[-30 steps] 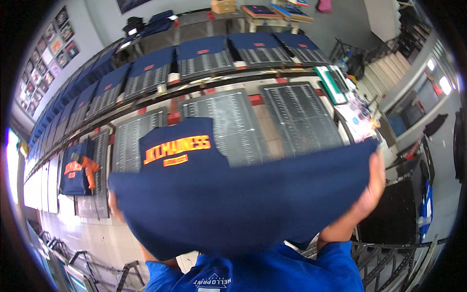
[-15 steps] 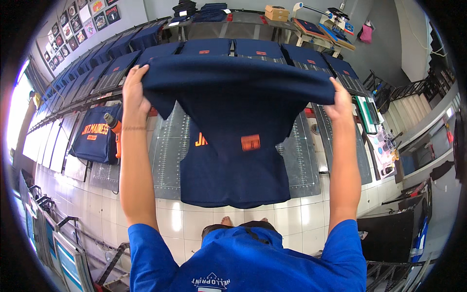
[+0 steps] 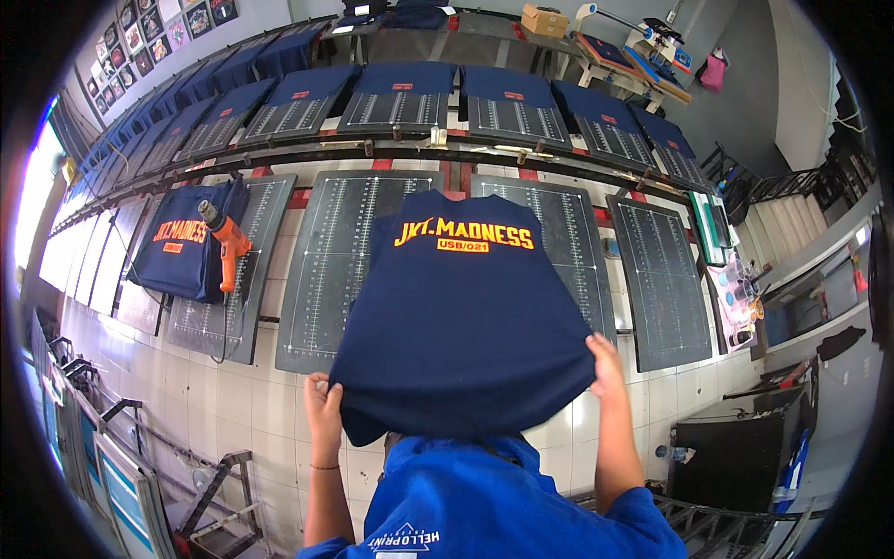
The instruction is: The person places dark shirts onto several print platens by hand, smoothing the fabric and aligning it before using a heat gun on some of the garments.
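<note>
A navy shirt (image 3: 456,321) with an orange and yellow print near its far end lies across two dark boards (image 3: 345,242) marked with white rulers. Its near edge is lifted off and spread between my two hands. At the left corner, my left hand (image 3: 323,410) pinches the cloth between thumb and fingers. My right hand (image 3: 607,368) grips the right corner a little farther away. The fabric sags toward my body between them.
On the left, an orange heat gun (image 3: 226,247) rests beside a stack of folded navy shirts (image 3: 158,272). Beyond a dark rail (image 3: 372,149), navy garments (image 3: 400,79) drape over a row of boards. A heat press (image 3: 652,51) stands far right, with cups (image 3: 740,289) nearer.
Both hands have come down toward my body, pulling the raised end of the shirt with them. The shirt now lies with its large print facing up; its small orange patch is out of sight.
</note>
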`<control>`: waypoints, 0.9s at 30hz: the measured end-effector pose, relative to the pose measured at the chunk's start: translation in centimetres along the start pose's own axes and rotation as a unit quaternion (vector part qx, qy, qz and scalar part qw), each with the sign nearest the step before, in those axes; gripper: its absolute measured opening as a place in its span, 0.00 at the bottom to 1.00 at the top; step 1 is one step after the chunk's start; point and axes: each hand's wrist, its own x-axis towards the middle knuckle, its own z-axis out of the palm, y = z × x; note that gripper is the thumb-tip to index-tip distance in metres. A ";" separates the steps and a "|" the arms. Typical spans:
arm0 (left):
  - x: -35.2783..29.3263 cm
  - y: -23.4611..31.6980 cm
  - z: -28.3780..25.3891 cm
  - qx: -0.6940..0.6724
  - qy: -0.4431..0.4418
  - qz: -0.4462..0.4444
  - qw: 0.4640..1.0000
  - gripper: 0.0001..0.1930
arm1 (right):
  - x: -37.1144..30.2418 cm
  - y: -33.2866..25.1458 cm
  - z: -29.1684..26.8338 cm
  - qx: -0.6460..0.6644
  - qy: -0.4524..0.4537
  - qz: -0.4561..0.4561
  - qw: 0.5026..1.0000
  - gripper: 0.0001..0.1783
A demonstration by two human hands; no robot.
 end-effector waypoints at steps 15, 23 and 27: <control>-4.7 -15.1 -5.9 0.105 0.000 -0.077 0.991 0.10 | -2.5 11.2 -4.6 -0.214 0.108 0.089 0.967 0.08; -3.1 -14.4 -4.5 0.397 0.004 0.022 0.917 0.11 | -1.4 14.6 -7.7 -0.494 0.128 -0.060 0.858 0.13; 2.7 -8.7 2.2 0.444 0.069 0.120 0.885 0.09 | -1.4 11.0 -1.9 -0.538 0.157 -0.064 0.826 0.17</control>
